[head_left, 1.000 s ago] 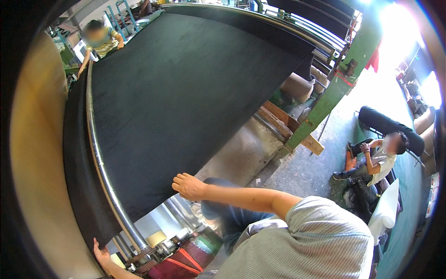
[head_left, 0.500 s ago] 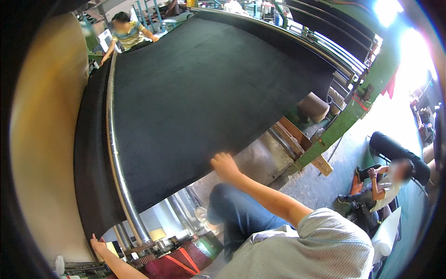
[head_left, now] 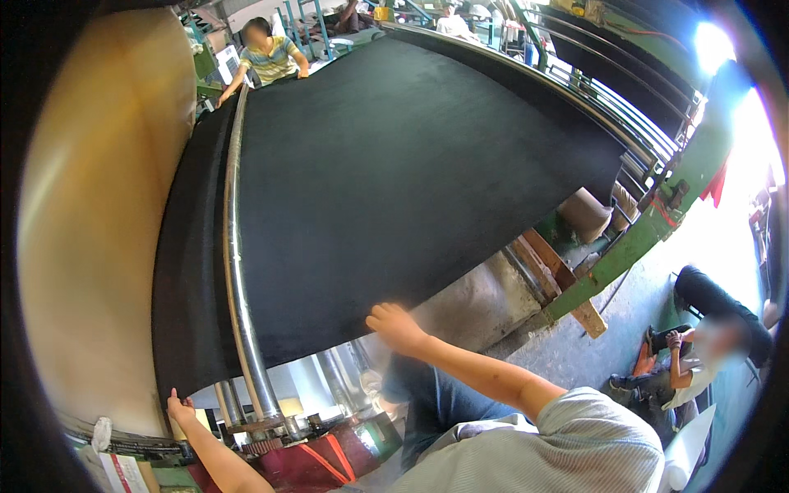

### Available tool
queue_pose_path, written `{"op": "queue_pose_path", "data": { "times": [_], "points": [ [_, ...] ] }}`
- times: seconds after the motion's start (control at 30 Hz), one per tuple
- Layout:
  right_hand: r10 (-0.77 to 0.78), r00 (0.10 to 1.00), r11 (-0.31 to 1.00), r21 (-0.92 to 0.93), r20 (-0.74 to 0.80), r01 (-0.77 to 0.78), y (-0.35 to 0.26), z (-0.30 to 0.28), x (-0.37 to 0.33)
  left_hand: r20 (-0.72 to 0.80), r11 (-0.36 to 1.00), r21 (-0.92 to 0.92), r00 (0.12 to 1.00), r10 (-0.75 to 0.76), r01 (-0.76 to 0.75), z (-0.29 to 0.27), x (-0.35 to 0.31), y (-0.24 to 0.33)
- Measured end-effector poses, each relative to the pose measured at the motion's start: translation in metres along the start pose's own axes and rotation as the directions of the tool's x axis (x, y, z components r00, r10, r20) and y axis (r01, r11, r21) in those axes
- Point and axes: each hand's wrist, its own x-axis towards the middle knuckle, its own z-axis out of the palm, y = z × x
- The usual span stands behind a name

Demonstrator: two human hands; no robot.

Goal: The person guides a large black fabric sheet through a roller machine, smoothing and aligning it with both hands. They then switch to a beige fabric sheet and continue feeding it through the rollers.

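So the black cloth point(head_left: 411, 172) is spread out in front of me, with a long metal bar point(head_left: 236, 246) running across it near the big tan drum point(head_left: 90, 246). My left fingers point(head_left: 175, 399) look to be pinching the near corner, right by the drum, I reckon so it doesn't curl. My right fingers point(head_left: 384, 315) are bent close together at the near edge; can't tell if they grip it or just rest there. A co-worker point(head_left: 278, 66) is at the far edge, probably so both sides sit even. Container-wise, there's what looks like a pale box point(head_left: 117, 474) lower left, contents not visible.
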Motion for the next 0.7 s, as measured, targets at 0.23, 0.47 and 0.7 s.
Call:
{"op": "queue_pose_path", "data": {
  "times": [0.23,0.47,0.7],
  "points": [
    [0.075,0.989,0.997,0.041,-0.130,-0.070,0.030,-0.017,0.009,0.391,0.978,0.177,0.905,-0.169,0.106,0.024,-0.029,-0.008],
    [0.409,0.883,0.822,-0.329,-0.229,-0.465,0.101,-0.025,-0.012,0.101,0.992,0.079,0.990,-0.102,0.094,0.013,0.001,-0.011],
    [0.289,0.956,0.918,-0.264,-0.060,-0.294,0.082,-0.002,-0.035,0.473,0.978,0.209,0.873,-0.123,0.025,0.033,-0.032,-0.015]
  ]
}}
